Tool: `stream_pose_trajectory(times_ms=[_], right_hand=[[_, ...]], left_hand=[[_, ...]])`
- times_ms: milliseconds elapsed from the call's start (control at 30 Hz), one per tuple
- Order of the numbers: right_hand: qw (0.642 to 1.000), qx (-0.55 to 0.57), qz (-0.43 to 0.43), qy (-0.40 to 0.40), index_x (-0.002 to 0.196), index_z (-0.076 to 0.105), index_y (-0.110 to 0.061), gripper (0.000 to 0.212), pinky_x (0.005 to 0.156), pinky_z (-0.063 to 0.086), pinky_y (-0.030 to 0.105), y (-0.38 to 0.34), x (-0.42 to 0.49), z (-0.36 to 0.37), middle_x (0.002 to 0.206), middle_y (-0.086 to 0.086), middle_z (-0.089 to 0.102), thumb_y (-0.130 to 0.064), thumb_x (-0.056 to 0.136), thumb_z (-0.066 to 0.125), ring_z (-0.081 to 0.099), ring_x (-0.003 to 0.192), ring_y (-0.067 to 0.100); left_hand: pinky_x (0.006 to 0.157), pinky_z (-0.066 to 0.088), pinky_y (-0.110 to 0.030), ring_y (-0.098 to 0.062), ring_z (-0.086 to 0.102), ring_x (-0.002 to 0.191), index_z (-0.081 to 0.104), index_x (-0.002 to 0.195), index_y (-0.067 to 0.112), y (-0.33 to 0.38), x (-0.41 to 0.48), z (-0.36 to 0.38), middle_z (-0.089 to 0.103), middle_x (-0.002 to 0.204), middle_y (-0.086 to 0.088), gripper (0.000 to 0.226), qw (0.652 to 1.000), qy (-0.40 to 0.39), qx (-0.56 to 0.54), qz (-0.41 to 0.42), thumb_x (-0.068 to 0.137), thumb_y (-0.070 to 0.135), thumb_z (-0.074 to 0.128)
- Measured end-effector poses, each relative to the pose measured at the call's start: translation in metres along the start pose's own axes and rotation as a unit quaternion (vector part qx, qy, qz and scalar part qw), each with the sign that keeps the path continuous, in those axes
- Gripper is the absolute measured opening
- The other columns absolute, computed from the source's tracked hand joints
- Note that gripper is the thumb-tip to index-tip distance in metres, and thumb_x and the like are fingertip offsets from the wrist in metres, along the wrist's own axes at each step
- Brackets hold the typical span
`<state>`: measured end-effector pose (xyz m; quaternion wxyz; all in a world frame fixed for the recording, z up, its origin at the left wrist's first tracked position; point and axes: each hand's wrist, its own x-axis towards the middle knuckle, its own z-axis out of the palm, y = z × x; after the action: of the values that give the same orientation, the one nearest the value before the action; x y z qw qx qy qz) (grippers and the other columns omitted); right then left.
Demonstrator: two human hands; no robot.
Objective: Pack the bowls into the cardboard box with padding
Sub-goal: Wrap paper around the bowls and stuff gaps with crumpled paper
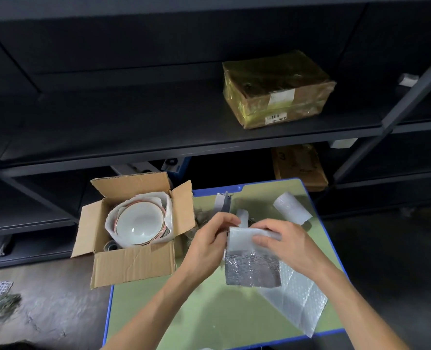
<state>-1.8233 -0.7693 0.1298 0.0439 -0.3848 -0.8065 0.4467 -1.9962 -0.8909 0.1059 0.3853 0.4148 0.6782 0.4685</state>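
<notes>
An open cardboard box (pixel 133 263) stands at the left edge of a green mat. Inside it a stack of white bowls (pixel 140 224) with a thin coloured rim sits wrapped in white foam sheet (pixel 167 210). Right of the box, both hands hold a folded piece of bubble wrap (pixel 252 270) above the mat. My left hand (pixel 210 242) pinches its upper left edge. My right hand (pixel 285 245) grips its top fold from the right, fingers curled over it.
The green mat (pixel 184 311) has a blue border. On it lie a larger bubble-wrap sheet (pixel 297 299), a rolled foam piece (pixel 292 208) and small scraps (pixel 223 202). Dark metal shelving (pixel 184 147) rises behind, carrying a taped brown parcel (pixel 277 89).
</notes>
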Motion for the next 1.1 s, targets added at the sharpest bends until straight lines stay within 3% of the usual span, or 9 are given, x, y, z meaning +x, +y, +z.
stream_pose_trajectory(times_ms=[133, 233, 333, 467, 567, 633, 800, 967, 1100], right_hand=[[1.000, 0.006, -0.013, -0.001, 0.095, 0.071, -0.038, 0.007, 0.075, 0.050, 0.025, -0.004, -0.002, -0.001, 0.086, -0.018, 0.071, -0.032, 0.091, 0.069, 0.064, 0.083, 0.001], [1.000, 0.020, -0.015, -0.003, 0.093, 0.070, -0.038, 0.006, 0.076, 0.049, 0.028, -0.006, -0.003, 0.000, 0.085, -0.013, 0.071, -0.033, 0.089, 0.071, 0.063, 0.081, 0.006], [0.999, 0.032, -0.005, -0.016, 0.096, 0.068, -0.041, 0.018, 0.078, 0.050, 0.025, -0.007, -0.006, 0.000, 0.090, -0.016, 0.070, -0.031, 0.083, 0.075, 0.063, 0.085, 0.003], [0.999, 0.038, -0.003, -0.013, 0.094, 0.063, -0.035, 0.023, 0.075, 0.049, 0.031, -0.004, -0.009, 0.003, 0.085, -0.012, 0.069, -0.019, 0.081, 0.073, 0.062, 0.079, 0.008], [1.000, 0.023, -0.014, 0.001, 0.094, 0.060, -0.030, 0.014, 0.075, 0.050, 0.037, -0.004, -0.010, 0.007, 0.080, -0.009, 0.066, -0.021, 0.087, 0.068, 0.060, 0.077, 0.013], [0.999, 0.024, -0.025, 0.004, 0.095, 0.059, -0.028, 0.013, 0.073, 0.049, 0.036, -0.006, -0.011, 0.009, 0.078, -0.008, 0.063, -0.021, 0.089, 0.068, 0.057, 0.075, 0.014], [0.999, 0.037, -0.035, -0.017, 0.089, 0.055, -0.030, 0.025, 0.066, 0.041, 0.031, -0.010, -0.010, 0.011, 0.076, -0.006, 0.059, -0.005, 0.088, 0.059, 0.051, 0.071, 0.016], [0.998, 0.044, -0.045, -0.006, 0.089, 0.054, -0.026, 0.031, 0.065, 0.038, 0.028, -0.016, -0.008, 0.017, 0.077, -0.002, 0.058, 0.004, 0.087, 0.049, 0.049, 0.070, 0.015], [0.994, 0.068, -0.070, -0.053, 0.098, 0.053, -0.029, 0.034, 0.063, 0.036, 0.018, -0.025, -0.009, 0.021, 0.080, -0.010, 0.058, 0.004, 0.093, 0.047, 0.045, 0.068, 0.009]], left_hand=[[0.078, 0.055, -0.034, -0.013, 0.062, 0.082, 0.060, 0.109, 0.037, 0.001, -0.003, 0.001, 0.066, 0.092, 0.012, 0.013, 1.000, -0.009, 0.026, 0.006, 0.096, 0.033, 0.061], [0.076, 0.054, -0.044, -0.014, 0.063, 0.077, 0.060, 0.107, 0.036, 0.000, -0.005, 0.004, 0.067, 0.088, 0.007, 0.024, 0.999, -0.037, 0.024, -0.004, 0.089, 0.022, 0.069], [0.078, 0.053, -0.046, -0.021, 0.063, 0.081, 0.061, 0.106, 0.033, -0.002, -0.005, 0.002, 0.067, 0.090, 0.007, 0.026, 1.000, -0.012, 0.013, -0.009, 0.086, 0.017, 0.068], [0.070, 0.046, -0.033, -0.013, 0.056, 0.077, 0.058, 0.101, 0.027, -0.003, -0.006, -0.002, 0.063, 0.088, 0.006, 0.033, 1.000, -0.011, -0.007, -0.006, 0.082, 0.000, 0.061], [0.064, 0.039, -0.035, -0.014, 0.047, 0.068, 0.053, 0.095, 0.022, -0.002, -0.009, -0.001, 0.056, 0.078, -0.003, 0.032, 1.000, -0.023, -0.010, -0.017, 0.079, -0.006, 0.053], [0.057, 0.035, -0.036, -0.017, 0.043, 0.062, 0.051, 0.090, 0.019, -0.001, -0.012, -0.001, 0.051, 0.071, -0.004, 0.033, 0.999, -0.023, -0.031, -0.032, 0.078, -0.011, 0.048], [0.055, 0.033, -0.021, -0.008, 0.042, 0.063, 0.056, 0.088, 0.013, 0.002, -0.016, -0.008, 0.053, 0.071, 0.017, 0.031, 0.998, -0.007, -0.047, -0.032, 0.080, -0.016, 0.050], [0.058, 0.034, -0.022, -0.009, 0.047, 0.071, 0.059, 0.088, 0.017, 0.005, -0.021, -0.018, 0.057, 0.077, 0.012, 0.030, 0.998, 0.004, -0.059, -0.035, 0.083, -0.012, 0.052], [0.054, 0.028, -0.024, -0.014, 0.038, 0.066, 0.059, 0.086, 0.019, 0.001, -0.025, -0.029, 0.051, 0.071, 0.006, 0.035, 0.996, 0.024, -0.071, -0.057, 0.084, -0.013, 0.047]])
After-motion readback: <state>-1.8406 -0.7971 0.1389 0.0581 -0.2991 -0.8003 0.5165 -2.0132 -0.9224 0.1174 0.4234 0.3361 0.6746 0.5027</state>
